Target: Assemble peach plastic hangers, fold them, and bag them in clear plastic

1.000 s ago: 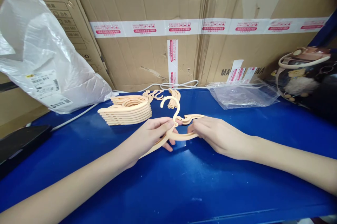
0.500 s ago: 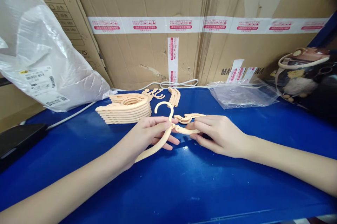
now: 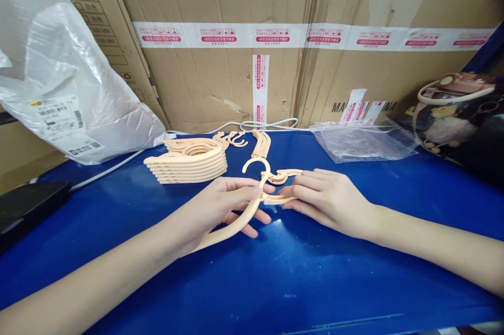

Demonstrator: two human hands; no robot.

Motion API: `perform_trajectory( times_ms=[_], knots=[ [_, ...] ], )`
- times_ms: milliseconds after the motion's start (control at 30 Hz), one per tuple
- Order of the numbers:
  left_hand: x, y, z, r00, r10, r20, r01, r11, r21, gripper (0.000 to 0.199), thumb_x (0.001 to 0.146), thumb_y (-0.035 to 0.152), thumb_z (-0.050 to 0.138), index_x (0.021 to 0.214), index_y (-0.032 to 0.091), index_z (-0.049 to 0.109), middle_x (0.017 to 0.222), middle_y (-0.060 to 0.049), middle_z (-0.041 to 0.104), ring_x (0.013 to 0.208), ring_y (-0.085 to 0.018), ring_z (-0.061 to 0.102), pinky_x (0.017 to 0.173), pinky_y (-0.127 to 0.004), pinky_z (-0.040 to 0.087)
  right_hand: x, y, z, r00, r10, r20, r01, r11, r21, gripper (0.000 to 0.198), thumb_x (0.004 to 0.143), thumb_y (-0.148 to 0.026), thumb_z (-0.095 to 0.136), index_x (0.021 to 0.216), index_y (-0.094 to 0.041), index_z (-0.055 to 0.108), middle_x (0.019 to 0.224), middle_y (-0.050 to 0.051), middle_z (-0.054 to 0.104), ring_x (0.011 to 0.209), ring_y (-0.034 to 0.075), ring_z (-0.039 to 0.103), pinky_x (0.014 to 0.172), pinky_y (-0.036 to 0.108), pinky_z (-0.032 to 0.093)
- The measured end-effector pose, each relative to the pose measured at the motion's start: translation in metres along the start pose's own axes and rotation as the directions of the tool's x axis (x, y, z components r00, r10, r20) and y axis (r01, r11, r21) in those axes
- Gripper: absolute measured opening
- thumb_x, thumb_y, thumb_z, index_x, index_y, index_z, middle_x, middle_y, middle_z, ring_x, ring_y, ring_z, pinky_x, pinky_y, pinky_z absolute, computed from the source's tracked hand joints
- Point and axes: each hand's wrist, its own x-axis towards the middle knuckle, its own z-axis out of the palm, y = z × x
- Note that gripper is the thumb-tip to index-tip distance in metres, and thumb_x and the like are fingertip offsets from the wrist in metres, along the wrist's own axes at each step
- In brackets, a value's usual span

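My left hand (image 3: 232, 201) is closed on a cream plastic hanger piece (image 3: 240, 222), made up of a hook and one curved arm that runs down under my palm. My right hand (image 3: 328, 198) pinches a second hanger arm (image 3: 275, 200), and its inner end meets the base of the hook by my left thumb. How far the two parts engage is hidden by my fingers. Just behind my hands lies another loose hanger piece (image 3: 277, 177). A neat stack of folded hangers (image 3: 189, 167) stands to the left, beyond my left hand.
Loose hooks (image 3: 236, 139) and curved arms (image 3: 260, 144) lie at the back of the blue table (image 3: 275, 282). A clear plastic bag (image 3: 358, 140) is at the back right. A white parcel bag (image 3: 74, 77) and a black device (image 3: 31, 214) sit left. Cardboard boxes (image 3: 212, 83) stand behind.
The hook and its arm in my left hand have shifted slightly right and down. The arm in my right hand has turned, and its end now sits against the hook's base.
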Motion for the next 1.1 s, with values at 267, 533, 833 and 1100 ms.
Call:
perform_trajectory(
  times_ms=[267, 533, 833, 1100],
  knots=[
    [0.002, 0.002, 0.001, 0.997, 0.008, -0.072, -0.006, 1.0, 0.016, 0.019, 0.089, 0.022, 0.06, 0.101, 0.012, 0.073, 0.068, -0.006, 0.073, 0.059, -0.012, 0.066, 0.054, -0.019, 0.057, 0.002, -0.004, -0.002, 0.998, -0.048, -0.035, 0.048, 0.999, -0.01, 0.032, 0.101, -0.031, 0.039, 0.102, -0.016, 0.068, 0.076, 0.003, 0.065, 0.069, 0.013, 0.061, 0.062, 0.025, 0.042],
    [0.004, -0.001, 0.001, 0.995, -0.008, -0.094, 0.009, 1.0, 0.018, 0.025, 0.089, 0.024, 0.061, 0.107, 0.01, 0.071, 0.068, -0.007, 0.072, 0.06, -0.013, 0.067, 0.058, -0.021, 0.056, -0.001, -0.011, -0.003, 0.999, -0.045, -0.003, 0.045, 0.997, -0.056, 0.035, 0.102, -0.03, 0.037, 0.102, -0.016, 0.069, 0.069, 0.0, 0.063, 0.057, 0.01, 0.058, 0.056, 0.024, 0.041],
    [0.006, -0.005, 0.001, 0.999, 0.024, -0.035, -0.019, 0.99, 0.136, 0.032, 0.089, 0.033, 0.06, 0.108, 0.009, 0.069, 0.061, -0.005, 0.068, 0.054, -0.013, 0.064, 0.05, -0.019, 0.052, -0.002, -0.011, -0.005, 0.997, -0.079, -0.011, 0.077, 0.989, -0.123, 0.035, 0.102, -0.03, 0.037, 0.093, -0.016, 0.067, 0.065, -0.001, 0.06, 0.053, 0.01, 0.055, 0.052, 0.025, 0.039],
    [0.01, -0.008, 0.0, 0.998, 0.049, 0.041, -0.056, 0.974, 0.219, 0.042, 0.088, 0.039, 0.057, 0.116, 0.009, 0.063, 0.079, -0.009, 0.073, 0.045, -0.012, 0.061, 0.034, -0.017, 0.045, -0.006, -0.011, -0.005, 0.998, -0.059, 0.018, 0.061, 0.994, -0.086, 0.037, 0.102, -0.032, 0.036, 0.088, -0.017, 0.066, 0.066, 0.0, 0.063, 0.052, 0.009, 0.056, 0.052, 0.024, 0.037]
  ],
)
